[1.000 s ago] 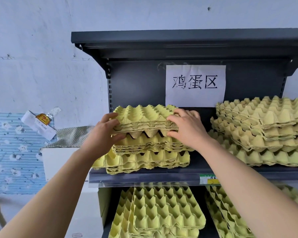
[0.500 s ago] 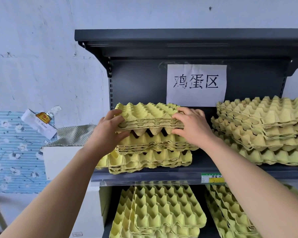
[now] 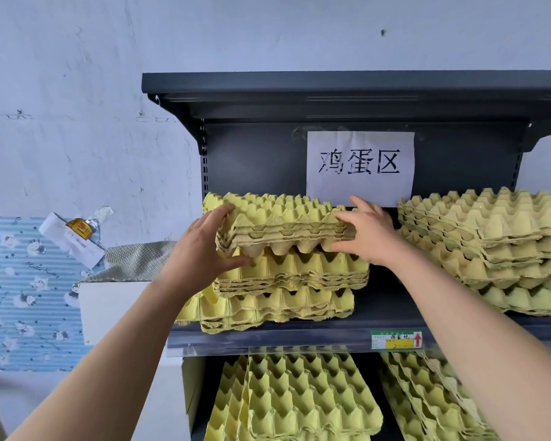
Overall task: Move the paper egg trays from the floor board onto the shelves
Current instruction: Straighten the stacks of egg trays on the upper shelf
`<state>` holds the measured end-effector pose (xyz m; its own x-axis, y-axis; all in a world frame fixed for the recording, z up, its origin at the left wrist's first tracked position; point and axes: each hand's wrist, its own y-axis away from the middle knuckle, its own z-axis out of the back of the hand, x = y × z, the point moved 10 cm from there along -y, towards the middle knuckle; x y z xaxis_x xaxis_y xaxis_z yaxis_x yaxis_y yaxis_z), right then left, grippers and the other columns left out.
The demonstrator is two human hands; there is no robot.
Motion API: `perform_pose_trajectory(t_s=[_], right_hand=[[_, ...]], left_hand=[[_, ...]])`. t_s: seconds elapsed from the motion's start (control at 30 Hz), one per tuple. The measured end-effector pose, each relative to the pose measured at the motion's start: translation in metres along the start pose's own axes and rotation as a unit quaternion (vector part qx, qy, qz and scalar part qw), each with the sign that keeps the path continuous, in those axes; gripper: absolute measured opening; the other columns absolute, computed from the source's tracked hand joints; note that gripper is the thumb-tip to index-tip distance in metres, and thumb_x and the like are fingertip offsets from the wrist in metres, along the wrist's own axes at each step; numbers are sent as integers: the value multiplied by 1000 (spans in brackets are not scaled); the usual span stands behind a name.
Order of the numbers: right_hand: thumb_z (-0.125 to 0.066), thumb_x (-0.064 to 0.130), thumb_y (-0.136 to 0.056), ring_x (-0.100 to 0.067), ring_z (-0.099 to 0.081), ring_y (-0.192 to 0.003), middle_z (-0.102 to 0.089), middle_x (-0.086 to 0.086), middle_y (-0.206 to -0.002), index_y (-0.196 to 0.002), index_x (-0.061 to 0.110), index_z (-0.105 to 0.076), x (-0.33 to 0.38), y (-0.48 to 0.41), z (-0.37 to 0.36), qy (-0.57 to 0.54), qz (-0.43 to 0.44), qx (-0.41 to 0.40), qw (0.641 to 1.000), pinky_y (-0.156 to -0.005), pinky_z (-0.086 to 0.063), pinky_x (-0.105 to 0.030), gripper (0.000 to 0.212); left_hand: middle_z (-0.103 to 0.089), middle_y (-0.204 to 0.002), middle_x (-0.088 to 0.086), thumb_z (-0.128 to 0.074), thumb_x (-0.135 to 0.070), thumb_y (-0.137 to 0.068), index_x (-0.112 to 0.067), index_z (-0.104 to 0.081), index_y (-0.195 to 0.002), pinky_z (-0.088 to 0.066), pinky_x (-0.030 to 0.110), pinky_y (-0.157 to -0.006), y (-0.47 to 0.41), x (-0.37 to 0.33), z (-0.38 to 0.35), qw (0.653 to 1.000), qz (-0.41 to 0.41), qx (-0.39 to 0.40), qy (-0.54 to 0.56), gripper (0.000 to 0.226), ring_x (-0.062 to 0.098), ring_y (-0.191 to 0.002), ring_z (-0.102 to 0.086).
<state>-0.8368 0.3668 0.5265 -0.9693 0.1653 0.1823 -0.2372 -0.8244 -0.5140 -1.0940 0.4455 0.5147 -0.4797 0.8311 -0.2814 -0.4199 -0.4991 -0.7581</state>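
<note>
A small bundle of yellow paper egg trays [image 3: 280,222] sits on top of a stack of egg trays [image 3: 283,291] on the left part of the dark metal shelf [image 3: 299,337]. My left hand [image 3: 204,249] grips the bundle's left end, thumb under it and fingers on top. My right hand [image 3: 368,233] holds its right end the same way. The floor board is out of view.
A taller stack of egg trays [image 3: 490,249] fills the shelf's right side. More trays [image 3: 299,396] lie on the shelf below. A paper sign [image 3: 360,167] hangs on the back panel. A white box [image 3: 109,307] with a mesh cloth stands left of the shelf unit.
Both hands have pushed the top bundle a little further back and to the right on the stack, squaring it with the trays below.
</note>
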Motion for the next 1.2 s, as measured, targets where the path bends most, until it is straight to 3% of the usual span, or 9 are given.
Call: perform_pose_trajectory(t_s=[0.17,0.3,0.47,0.63,0.7,0.9,0.97,1.07,1.2], right_hand=[[-72,61,-63,-13,-28,-135,-37,9,-147,-136,43,-42,49,20,16,-142,78,-5,987,-112,-26,-44,81],[-77,38,-73,-14,-51,-115,-55,7,-126,-126,23,-59,63,16,21,-135,91,-49,986,-103,-39,-37,58],[-78,22,-76,-14,-57,-99,-58,6,-110,-114,13,-68,64,16,32,-82,142,-83,983,-94,-44,-35,40],[-79,15,-74,-12,-59,-85,-59,11,-96,-103,9,-72,65,24,54,-110,174,-99,974,-78,-40,-14,31],[-79,13,-74,-10,-60,-87,-63,9,-97,-102,9,-72,65,27,60,-106,194,-94,971,-85,-42,-15,29],[-78,14,-74,-9,-57,-102,-64,10,-110,-110,14,-71,36,23,60,-51,167,-102,979,-105,-37,-49,37],[-77,10,-75,-8,-53,-115,-61,8,-125,-120,18,-65,25,19,57,-60,127,-87,986,-110,-33,-45,48],[-71,7,-78,-6,-40,-129,-45,12,-141,-139,30,-45,21,22,53,-108,92,-42,989,-107,-27,-22,69],[-70,16,-73,3,-29,-126,-32,19,-141,-144,39,-29,47,40,52,-97,136,3,986,-104,-25,-19,85]], left_hand=[[-55,-126,-4,-87,-43,-56,-23,-41,-139,-40,32,-95,0,-17,2,999,-26,-26,-10,98,18,-117,-48],[-54,-127,-4,-88,-43,-52,-23,-40,-140,-38,32,-97,-7,-40,3,998,-58,-13,1,102,18,-118,-45],[-46,-139,-6,-88,-30,-60,-27,-27,-148,-33,31,-106,-6,-39,1,994,-100,14,-29,107,16,-129,-34],[-25,-155,-8,-80,-32,-73,-37,-11,-151,-27,42,-113,-22,-12,6,990,-93,35,-103,105,20,-141,-22],[-32,-152,-7,-79,-33,-73,-36,-16,-150,-27,41,-113,-33,-14,5,986,-106,51,-117,99,21,-140,-26],[-61,-114,-2,-85,-24,-65,-21,-53,-131,-36,33,-93,-48,-49,6,979,-163,37,-116,73,24,-109,-52],[-61,-115,-3,-85,-26,-66,-21,-53,-131,-37,36,-95,-45,-59,3,978,-172,31,-118,73,24,-108,-52],[-56,-113,-9,-80,-33,-71,-28,-46,-136,-42,37,-88,-43,-60,-8,982,-137,49,-123,73,19,-103,-46],[-53,-117,-11,-76,-36,-76,-31,-40,-139,-42,37,-89,-44,-68,-20,984,-110,51,-127,73,18,-106,-43]])
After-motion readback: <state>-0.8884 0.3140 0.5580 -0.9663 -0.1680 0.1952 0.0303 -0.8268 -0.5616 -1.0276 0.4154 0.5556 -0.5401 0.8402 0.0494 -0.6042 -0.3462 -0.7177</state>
